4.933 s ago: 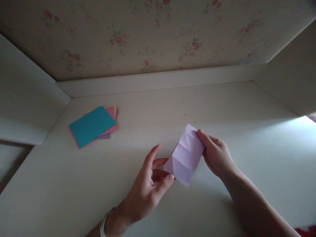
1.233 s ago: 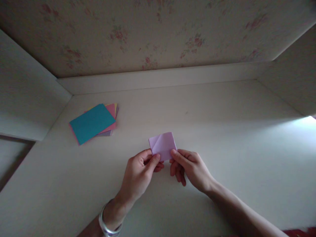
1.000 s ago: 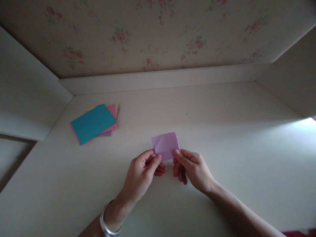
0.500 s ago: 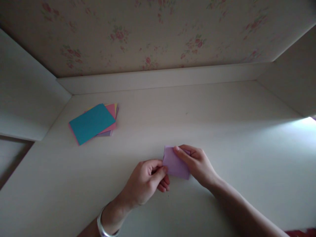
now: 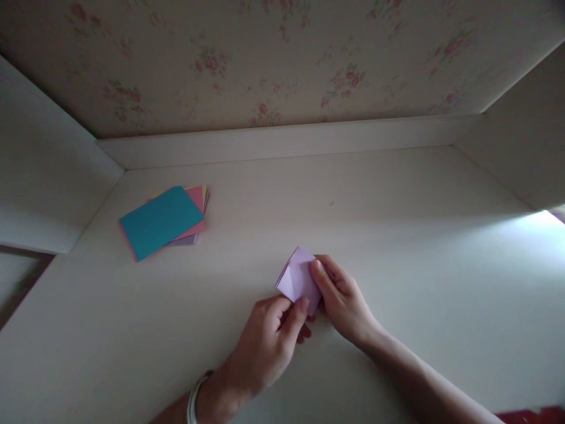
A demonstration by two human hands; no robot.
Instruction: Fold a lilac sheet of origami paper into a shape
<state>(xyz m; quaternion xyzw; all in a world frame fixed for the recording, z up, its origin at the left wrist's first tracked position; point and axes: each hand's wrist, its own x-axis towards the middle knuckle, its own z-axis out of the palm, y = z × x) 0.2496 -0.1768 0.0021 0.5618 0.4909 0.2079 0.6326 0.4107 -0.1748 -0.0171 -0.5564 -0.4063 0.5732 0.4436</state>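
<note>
Between my hands is a small folded piece of purple paper (image 5: pixel 300 278), tilted so that one corner points away from me. Crease lines and layered edges show on its left side. My left hand (image 5: pixel 276 330) pinches the near edge between thumb and forefinger, its other fingers curled below. My right hand (image 5: pixel 339 294) grips the right side, thumb on top and fingers behind, where they are partly hidden. A bracelet (image 5: pixel 193 400) circles my left wrist.
A stack of coloured paper, a teal sheet (image 5: pixel 161 222) on top with pink, yellow and purple below, lies at the left on the white table (image 5: pixel 379 200). White panels (image 5: pixel 48 159) bound the sides, and a flowered wall (image 5: pixel 282 65) stands behind. Something red (image 5: pixel 534 416) shows at lower right.
The purple paper has turned from lying nearly square to standing corner-up, and moved slightly left. My left hand has shifted its pinch to the near edge; my right hand has moved slightly left.
</note>
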